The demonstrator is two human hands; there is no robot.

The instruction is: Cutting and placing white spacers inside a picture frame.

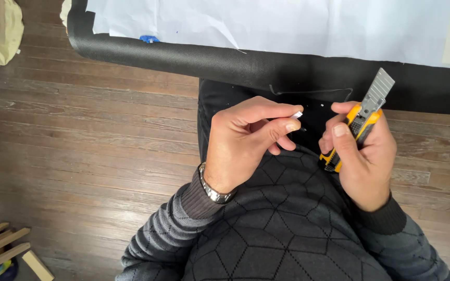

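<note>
Gripping yellow-black snap-off utility knife (360, 122), right hand (363, 156) fully closed round handle, blade extended up-right, away from body. Left hand (246, 140) pinches tiny white scrap (298, 114) between thumb and forefinger, just left of knife, over black woven fabric (194, 57).
</note>
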